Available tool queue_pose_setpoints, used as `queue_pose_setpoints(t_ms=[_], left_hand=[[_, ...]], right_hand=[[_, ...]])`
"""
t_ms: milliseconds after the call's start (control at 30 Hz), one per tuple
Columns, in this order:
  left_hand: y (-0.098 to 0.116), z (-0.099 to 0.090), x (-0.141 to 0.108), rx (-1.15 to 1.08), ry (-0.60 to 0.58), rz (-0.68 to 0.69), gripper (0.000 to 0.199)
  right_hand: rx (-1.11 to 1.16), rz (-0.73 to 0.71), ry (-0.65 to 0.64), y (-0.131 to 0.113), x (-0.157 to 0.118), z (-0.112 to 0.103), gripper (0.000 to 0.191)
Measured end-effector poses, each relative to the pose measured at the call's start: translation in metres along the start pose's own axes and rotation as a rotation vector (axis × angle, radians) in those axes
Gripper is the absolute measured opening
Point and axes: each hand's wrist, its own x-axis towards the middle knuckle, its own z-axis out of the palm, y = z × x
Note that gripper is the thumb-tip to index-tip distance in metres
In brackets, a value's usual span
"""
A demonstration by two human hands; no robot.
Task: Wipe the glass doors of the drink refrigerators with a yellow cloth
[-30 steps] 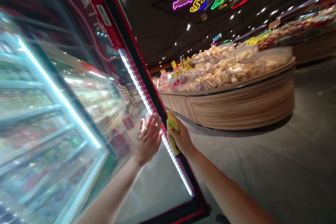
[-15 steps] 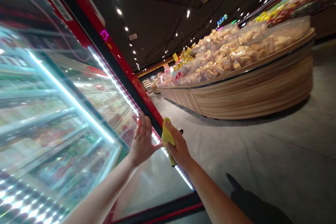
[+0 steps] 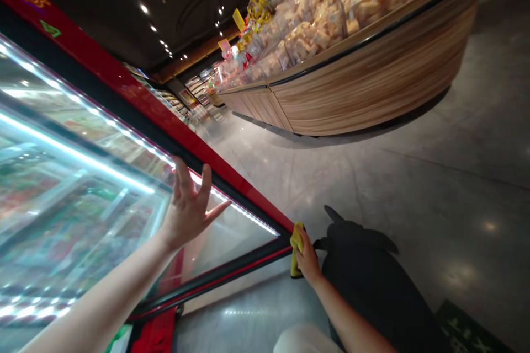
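A glass cooler door with a red and black frame [image 3: 248, 193] stands swung out, with a lit LED strip [image 3: 124, 135] along its inner side. My left hand [image 3: 186, 204] has its fingers spread against the door's frame near the strip; the thumb points right. At the door's lower outer corner, my right hand [image 3: 306, 256] grips a yellow cloth [image 3: 296, 248] pressed to the red edge. Part of the cloth is hidden behind the fingers.
Blurred cooler shelves [image 3: 62, 204] lie behind the glass at left. A wood-panelled display stand [image 3: 351, 83] with bagged goods [image 3: 314, 16] curves across the upper right. Close to my right arm is a dark rounded object [image 3: 372, 287]. A green floor sign [image 3: 467, 325] shows at bottom right.
My right hand has slid the yellow cloth down the door's edge to its lower corner. The view has tilted downward. My left hand stays on the frame, fingers more widely spread.
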Motion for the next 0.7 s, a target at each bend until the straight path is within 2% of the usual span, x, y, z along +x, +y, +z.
queue_pose_setpoints(t_ms=[100,200,300,467,533,600,633,700], left_hand=[[0.008,0.004,-0.003,0.041,-0.013,-0.02,0.113],[0.008,0.004,-0.005,0.088,-0.019,-0.019,0.109],[-0.004,-0.003,-0.008,0.121,-0.015,0.013,0.1],[-0.051,-0.023,-0.001,0.185,0.057,-0.03,0.087],[-0.064,-0.027,0.006,0.2,0.108,-0.048,0.086],[-0.07,-0.025,0.013,0.201,0.146,-0.029,0.084],[-0.071,-0.022,0.015,0.203,0.162,-0.022,0.084],[-0.068,-0.014,0.017,0.202,0.197,-0.023,0.082]], right_hand=[[0.018,0.048,0.03,0.008,-0.003,-0.001,0.061],[0.055,0.045,0.023,-0.024,0.009,0.011,0.062],[0.121,-0.06,-0.029,-0.097,0.038,0.031,0.063],[0.244,-0.538,-0.172,-0.268,0.114,0.073,0.06],[0.293,-0.672,-0.222,-0.327,0.142,0.086,0.056],[0.332,-0.739,-0.252,-0.365,0.162,0.094,0.051],[0.347,-0.76,-0.272,-0.374,0.169,0.097,0.05],[0.364,-0.788,-0.305,-0.379,0.178,0.099,0.05]])
